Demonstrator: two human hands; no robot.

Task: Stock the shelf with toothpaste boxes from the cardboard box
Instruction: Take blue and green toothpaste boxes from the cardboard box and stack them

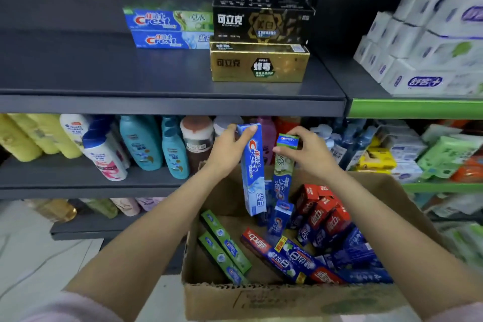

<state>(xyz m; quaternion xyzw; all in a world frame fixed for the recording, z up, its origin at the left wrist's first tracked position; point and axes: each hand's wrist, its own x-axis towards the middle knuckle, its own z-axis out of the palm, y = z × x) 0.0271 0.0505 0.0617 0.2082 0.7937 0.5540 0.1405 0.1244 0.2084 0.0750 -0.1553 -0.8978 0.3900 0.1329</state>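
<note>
- cardboard box (pixel 261 298) sits nearest, loose toothpaste inside
- left hand (pixel 226 148) grips a blue Crest box (pixel 253 172) — upright above it
- right hand (pixel 312 150) pinches a green-topped box (pixel 283 165) just beside
- shelf (pixel 156 81) beyond — a few stacked

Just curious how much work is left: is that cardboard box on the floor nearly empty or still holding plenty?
Still holding plenty. The cardboard box has many red, blue and green toothpaste boxes piled inside.
</note>
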